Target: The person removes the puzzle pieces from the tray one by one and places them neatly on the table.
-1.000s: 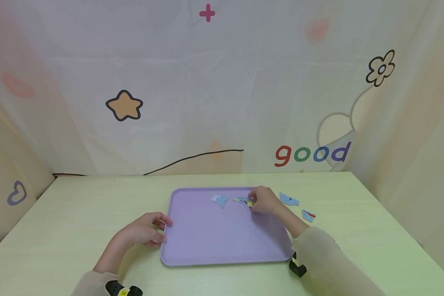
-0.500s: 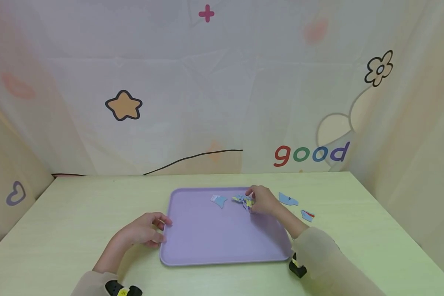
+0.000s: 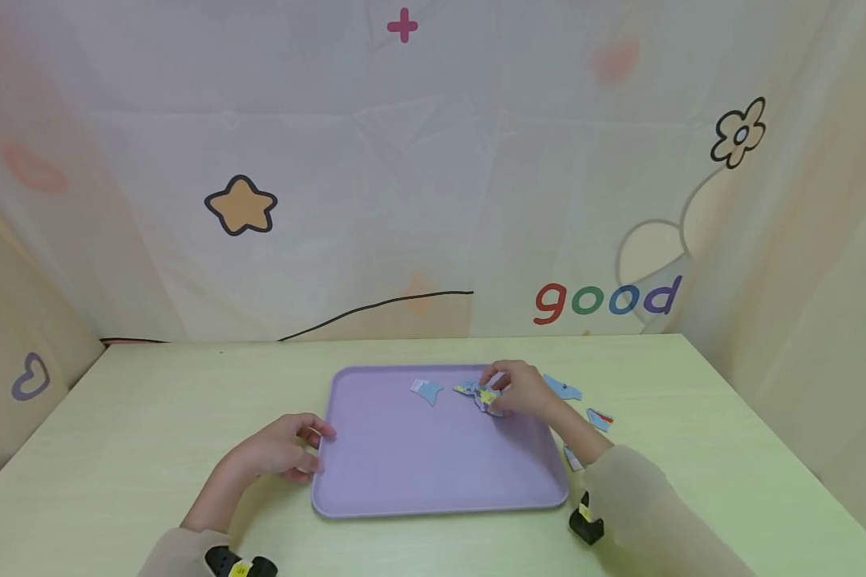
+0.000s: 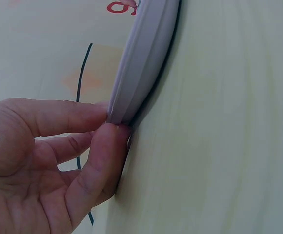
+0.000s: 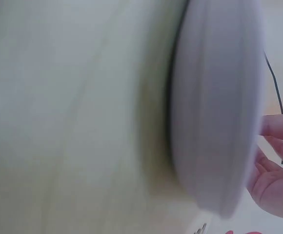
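Observation:
The left hand [image 3: 285, 449] holds the left rim of a lilac tray [image 3: 433, 473]. Its fingertips and thumb meet the tray's raised edge in the left wrist view. Toward the tray's far right, the right hand [image 3: 523, 389] has its thumb and fingers around a blue-and-yellow puzzle piece, part of a small joined cluster of puzzle pieces [image 3: 481, 395]. Its palm covers part of the cluster. In the right wrist view, the tray's rim hides the right fingertips. Left of the cluster lies a pale blue puzzle piece [image 3: 427, 391], flat on the tray.
Right of the tray lie more loose puzzle pieces: a blue one [image 3: 563, 388], one with a red stripe [image 3: 600, 420] and one partly covered by the right forearm [image 3: 573, 459]. The light wooden table [image 3: 151, 417] meets a printed cloth backdrop [image 3: 332, 200].
The right hand has shifted slightly to the right, baring more of the cluster. A puzzle piece formerly hidden by the right forearm now shows. The left hand stays on the rim.

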Motion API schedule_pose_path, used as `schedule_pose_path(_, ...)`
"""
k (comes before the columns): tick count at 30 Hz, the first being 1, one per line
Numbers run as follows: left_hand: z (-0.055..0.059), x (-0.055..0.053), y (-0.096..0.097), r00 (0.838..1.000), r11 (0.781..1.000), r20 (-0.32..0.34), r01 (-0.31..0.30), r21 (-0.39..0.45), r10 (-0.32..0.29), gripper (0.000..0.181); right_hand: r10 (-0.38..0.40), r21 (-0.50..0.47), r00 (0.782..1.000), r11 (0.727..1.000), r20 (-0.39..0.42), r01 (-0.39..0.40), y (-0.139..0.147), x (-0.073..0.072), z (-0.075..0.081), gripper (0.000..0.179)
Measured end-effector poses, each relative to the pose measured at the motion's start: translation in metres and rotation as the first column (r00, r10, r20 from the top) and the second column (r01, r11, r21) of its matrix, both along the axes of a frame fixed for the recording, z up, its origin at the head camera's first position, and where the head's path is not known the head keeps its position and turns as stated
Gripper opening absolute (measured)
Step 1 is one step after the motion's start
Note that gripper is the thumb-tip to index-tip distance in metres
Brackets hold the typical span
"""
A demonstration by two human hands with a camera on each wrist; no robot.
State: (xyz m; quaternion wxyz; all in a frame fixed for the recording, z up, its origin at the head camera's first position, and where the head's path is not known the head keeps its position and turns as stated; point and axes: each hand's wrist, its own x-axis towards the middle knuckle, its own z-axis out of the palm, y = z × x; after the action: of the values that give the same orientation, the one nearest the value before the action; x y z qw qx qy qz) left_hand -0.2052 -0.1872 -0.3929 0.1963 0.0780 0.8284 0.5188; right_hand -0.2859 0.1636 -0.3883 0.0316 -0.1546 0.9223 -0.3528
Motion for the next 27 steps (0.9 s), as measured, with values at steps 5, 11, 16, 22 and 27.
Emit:
schedule_pose_path(5, 0.0, 0.0, 0.0, 1.0, 1.0, 0.001, 0.001, -0.004, -0.001, 0.037, 0.013, -0.076, 0.999, 0.997, 0.051, -0.009, 0.009, 0.001, 0.0, 0.023)
schedule_pose_path(11, 0.0, 0.0, 0.0, 1.0, 1.0, 0.0, 0.004, -0.005, -0.004, 0.037, -0.024, -0.153, 0.989, 0.987, 0.147, 0.047, 0.024, 0.002, 0.0, 0.025)
schedule_pose_path(16, -0.001, -0.001, 0.0, 1.0, 1.0, 0.001, -0.001, -0.004, 0.001, 0.037, -0.07, -0.167, 0.976, 0.98, 0.204, 0.105, 0.035, 0.004, 0.005, 0.027)
schedule_pose_path(22, 0.0, -0.001, 0.0, 1.0, 1.0, 0.006, -0.022, -0.019, 0.023, 0.036, -0.1, -0.198, 0.968, 0.969, 0.228, 0.147, 0.052, 0.005, 0.009, 0.033)
schedule_pose_path(27, 0.001, -0.001, 0.001, 0.999, 0.999, 0.01, -0.031, -0.03, 0.032, 0.036, -0.126, -0.195, 0.964, 0.965, 0.235, 0.174, 0.068, 0.006, 0.011, 0.037)
